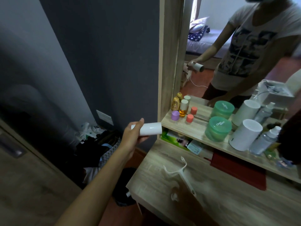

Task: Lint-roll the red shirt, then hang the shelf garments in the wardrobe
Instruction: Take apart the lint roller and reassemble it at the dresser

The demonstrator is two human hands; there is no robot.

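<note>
My left hand (132, 136) reaches out to the left of the dresser and grips a white lint roll (150, 130), a plain cylinder held sideways with its end close to the left edge of the wooden shelf (193, 128). My right hand (180, 192) is blurred low over the desk top (228, 201) and holds the white lint roller handle (184, 174), whose bare wire frame points up and away. A flat red item (237, 170) lies under the shelf; whether it is cloth is unclear.
The shelf carries small bottles (183, 108), two green jars (218, 128), white canisters (246, 134) and clear bottles (265, 141). A mirror (228, 46) stands behind. A dark bin (123, 185) and a pile of bags (97, 141) sit on the floor at left.
</note>
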